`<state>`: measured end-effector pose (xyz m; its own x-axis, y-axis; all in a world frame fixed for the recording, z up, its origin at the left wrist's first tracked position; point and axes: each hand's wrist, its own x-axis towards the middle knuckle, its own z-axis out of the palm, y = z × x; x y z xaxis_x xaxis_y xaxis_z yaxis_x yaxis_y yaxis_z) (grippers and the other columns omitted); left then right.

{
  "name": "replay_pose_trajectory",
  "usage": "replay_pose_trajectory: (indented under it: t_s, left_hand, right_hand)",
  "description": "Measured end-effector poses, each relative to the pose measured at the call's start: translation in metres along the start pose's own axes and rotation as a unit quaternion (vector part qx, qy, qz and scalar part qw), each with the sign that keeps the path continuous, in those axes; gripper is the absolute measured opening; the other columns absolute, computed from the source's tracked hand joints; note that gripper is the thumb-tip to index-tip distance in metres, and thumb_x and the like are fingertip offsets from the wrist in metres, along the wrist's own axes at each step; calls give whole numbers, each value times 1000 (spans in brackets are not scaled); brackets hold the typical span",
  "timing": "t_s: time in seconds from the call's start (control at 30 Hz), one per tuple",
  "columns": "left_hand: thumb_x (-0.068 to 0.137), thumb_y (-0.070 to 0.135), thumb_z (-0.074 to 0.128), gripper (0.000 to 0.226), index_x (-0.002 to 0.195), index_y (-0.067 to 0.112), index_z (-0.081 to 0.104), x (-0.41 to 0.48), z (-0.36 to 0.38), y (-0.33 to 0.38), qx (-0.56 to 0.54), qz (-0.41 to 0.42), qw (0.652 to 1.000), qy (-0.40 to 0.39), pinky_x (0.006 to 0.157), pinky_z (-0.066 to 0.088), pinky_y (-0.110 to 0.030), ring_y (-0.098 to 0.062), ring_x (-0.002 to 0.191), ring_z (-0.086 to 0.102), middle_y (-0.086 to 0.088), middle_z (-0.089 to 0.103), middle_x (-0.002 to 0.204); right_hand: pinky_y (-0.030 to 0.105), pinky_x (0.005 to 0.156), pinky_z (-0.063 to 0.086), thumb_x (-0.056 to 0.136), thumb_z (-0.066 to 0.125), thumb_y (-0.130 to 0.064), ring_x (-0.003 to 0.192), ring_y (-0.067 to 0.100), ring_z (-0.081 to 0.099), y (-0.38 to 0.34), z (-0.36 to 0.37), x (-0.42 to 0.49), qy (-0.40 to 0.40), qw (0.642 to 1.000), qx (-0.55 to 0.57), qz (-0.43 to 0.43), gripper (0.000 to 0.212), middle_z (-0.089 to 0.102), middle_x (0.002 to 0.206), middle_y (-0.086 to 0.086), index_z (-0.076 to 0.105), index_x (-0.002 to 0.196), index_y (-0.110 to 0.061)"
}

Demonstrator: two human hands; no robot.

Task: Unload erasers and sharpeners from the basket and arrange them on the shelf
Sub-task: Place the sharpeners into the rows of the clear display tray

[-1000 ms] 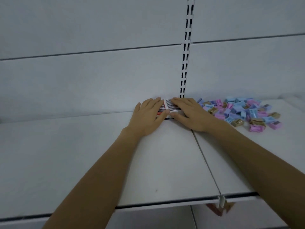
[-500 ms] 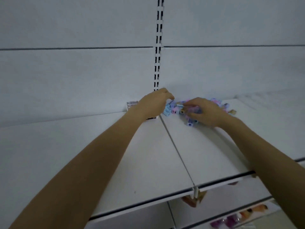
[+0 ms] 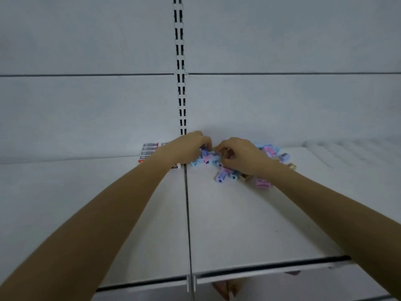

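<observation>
Buried left hand and right hand, fingers curled, in the loose sharpeners at the back of the shelf; could not tell whether either gripped one. Had erasers stacked neatly just left; left the sharpeners unsorted.

A: What is the shelf made of?
B: It looks like painted metal, smooth and matt white, with a few faint specks right of the upright.
A: And the upright?
B: The same matt white, punched with dark slots. The panels on either side of it are smooth and matt too.
A: The sharpeners?
B: They're right of the upright's foot, pastel plastic with a slight sheen.
A: The erasers?
B: Left of its foot, in printed sleeves that look like matt paper
</observation>
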<state>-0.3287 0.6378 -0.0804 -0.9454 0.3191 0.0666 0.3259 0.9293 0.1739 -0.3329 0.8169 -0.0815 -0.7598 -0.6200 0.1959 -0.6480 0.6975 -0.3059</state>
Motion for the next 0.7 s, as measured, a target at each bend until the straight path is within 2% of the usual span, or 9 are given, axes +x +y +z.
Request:
replay_pose_trajectory:
  t_s: [0.07, 0.17, 0.23, 0.3, 0.37, 0.43, 0.53, 0.6, 0.7]
  left_hand:
    - [85, 1, 54, 32, 115, 12, 55, -1, -3, 4, -38, -6, 999, 8, 77, 38, -25, -20, 92, 52, -6, 54, 106]
    - [85, 4, 60, 40, 123, 12, 51, -3, -7, 7, -84, -36, 996, 22, 84, 43, -23, -14, 93, 52, -4, 57, 119]
    - [85, 6, 61, 40, 123, 15, 51, -5, -12, 8, -141, -56, 987, 52, 88, 47, -26, -17, 100, 56, -5, 59, 118]
    - [86, 9, 61, 36, 120, 16, 53, -9, -20, 13, -216, -61, 970, 91, 82, 47, -18, -15, 98, 58, -2, 60, 111]
    - [85, 13, 63, 32, 117, 16, 55, -14, -26, 21, -285, -65, 949, 117, 76, 47, -13, -13, 94, 60, 1, 60, 106]
    - [84, 13, 65, 26, 109, 16, 59, -20, -31, 27, -357, -66, 922, 132, 75, 52, -17, -14, 88, 62, 1, 60, 100]
    - [84, 13, 65, 17, 101, 17, 63, -25, -37, 30, -390, -56, 907, 146, 68, 54, -14, -7, 74, 64, 4, 61, 92]
    - [85, 12, 64, 16, 100, 15, 64, -26, -40, 31, -411, -48, 897, 154, 67, 53, -13, -4, 69, 65, 3, 61, 91]
    - [82, 9, 67, 21, 101, 17, 65, -25, -42, 36, -406, -40, 901, 149, 73, 51, -9, -5, 78, 65, 2, 63, 100]
  right_hand:
    - [16, 76, 32, 82, 61, -8, 98, 23, 53, 7, -5, -2, 25, 999, 33, -8, 41, 55, 110, 13, 54, 122, -10]
    - [8, 76, 27, 82, 60, -5, 93, 14, 47, 13, -15, -7, 45, 997, 66, -14, 50, 46, 114, 10, 47, 130, -9]
    - [4, 80, 28, 84, 59, -5, 93, 7, 44, 14, -21, -12, 43, 995, 94, -14, 48, 41, 116, 7, 47, 130, -10]
    - [2, 84, 33, 85, 59, -5, 93, 2, 49, 15, -24, -16, 52, 989, 136, -17, 42, 40, 110, 2, 52, 125, -12]
    - [6, 88, 37, 85, 60, -5, 96, 7, 53, 17, -27, -18, 74, 981, 174, -30, 36, 44, 104, -5, 57, 119, -14]
    - [6, 86, 38, 85, 60, -7, 96, 6, 51, 18, -31, -21, 101, 974, 200, -39, 27, 54, 103, -7, 60, 110, -19]
    - [19, 85, 46, 86, 60, -8, 91, 10, 56, 16, -36, -27, 129, 957, 259, -18, 19, 61, 102, -4, 59, 98, -22]
    - [21, 81, 49, 86, 58, -6, 86, 13, 60, 14, -39, -32, 132, 947, 291, -10, 22, 59, 100, -4, 56, 101, -21]
    - [18, 83, 49, 85, 55, 2, 93, 16, 63, 13, -44, -39, 138, 947, 290, -8, 39, 51, 105, 1, 50, 117, -21]
